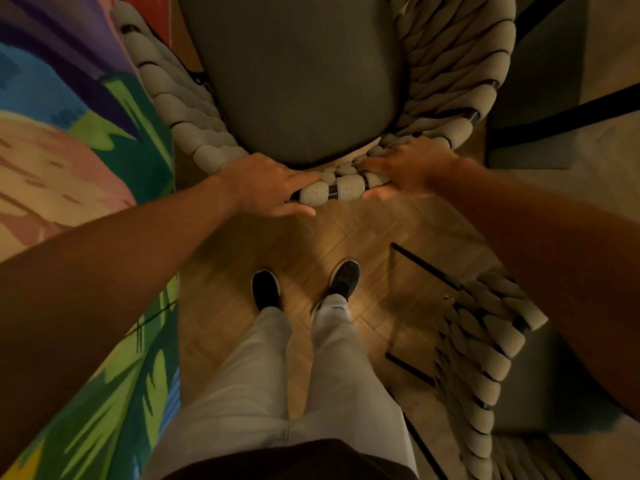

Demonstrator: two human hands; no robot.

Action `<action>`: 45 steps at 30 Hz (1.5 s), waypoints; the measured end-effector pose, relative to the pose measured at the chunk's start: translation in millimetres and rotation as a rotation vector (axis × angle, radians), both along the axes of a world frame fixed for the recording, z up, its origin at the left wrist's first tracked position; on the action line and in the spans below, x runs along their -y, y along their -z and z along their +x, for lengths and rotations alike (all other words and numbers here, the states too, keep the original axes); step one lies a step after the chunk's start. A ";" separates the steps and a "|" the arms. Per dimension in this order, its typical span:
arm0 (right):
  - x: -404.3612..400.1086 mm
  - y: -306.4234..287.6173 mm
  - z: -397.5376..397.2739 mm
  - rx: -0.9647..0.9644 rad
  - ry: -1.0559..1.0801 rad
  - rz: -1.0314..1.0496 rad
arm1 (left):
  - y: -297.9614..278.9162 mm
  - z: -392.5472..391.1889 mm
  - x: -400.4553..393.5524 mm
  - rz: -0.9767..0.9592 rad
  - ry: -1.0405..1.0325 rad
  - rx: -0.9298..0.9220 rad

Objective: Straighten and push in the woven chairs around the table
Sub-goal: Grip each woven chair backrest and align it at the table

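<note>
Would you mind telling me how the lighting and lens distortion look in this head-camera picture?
Head view: dim, warm light, with a brighter patch on the wooden floor below the chair back; strong wide-angle bending stretches both forearms at the edges; left hand and right hand look slightly soft.

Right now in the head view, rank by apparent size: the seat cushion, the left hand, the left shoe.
1. seat cushion, clearly largest.
2. left hand.
3. left shoe, smallest, though it lies farther from the camera.
</note>
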State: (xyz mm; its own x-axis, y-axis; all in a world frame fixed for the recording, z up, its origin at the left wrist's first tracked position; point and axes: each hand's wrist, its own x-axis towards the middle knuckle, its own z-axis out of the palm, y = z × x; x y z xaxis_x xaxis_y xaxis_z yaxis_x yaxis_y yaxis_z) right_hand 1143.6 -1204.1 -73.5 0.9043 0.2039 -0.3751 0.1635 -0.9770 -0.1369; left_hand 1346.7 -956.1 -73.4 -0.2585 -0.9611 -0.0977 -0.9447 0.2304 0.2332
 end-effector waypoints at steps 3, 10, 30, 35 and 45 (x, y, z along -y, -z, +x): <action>10.6 3.3 11.8 0.010 0.059 0.002 | 0.4 20.6 15.5 0.013 0.037 0.041; 43.2 16.3 44.3 0.119 0.132 -0.020 | -5.2 70.9 56.8 -0.024 0.111 0.025; 126.0 9.4 104.1 0.043 0.209 -0.088 | 4.4 143.3 158.6 -0.050 0.101 0.010; 73.4 4.2 88.5 0.024 0.359 -0.027 | 4.2 148.1 136.0 -0.021 0.175 -0.010; -67.3 1.0 56.0 -0.016 0.718 -0.022 | -4.1 152.7 85.9 0.010 0.410 0.021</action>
State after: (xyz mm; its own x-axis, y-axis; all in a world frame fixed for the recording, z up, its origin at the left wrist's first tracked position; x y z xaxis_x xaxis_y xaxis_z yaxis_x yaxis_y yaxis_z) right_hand 1199.6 -1136.8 -74.4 0.8068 -0.4466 -0.3867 -0.5221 -0.8453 -0.1131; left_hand 1499.4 -1042.0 -69.2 -0.6178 -0.7777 -0.1161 -0.7796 0.5867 0.2191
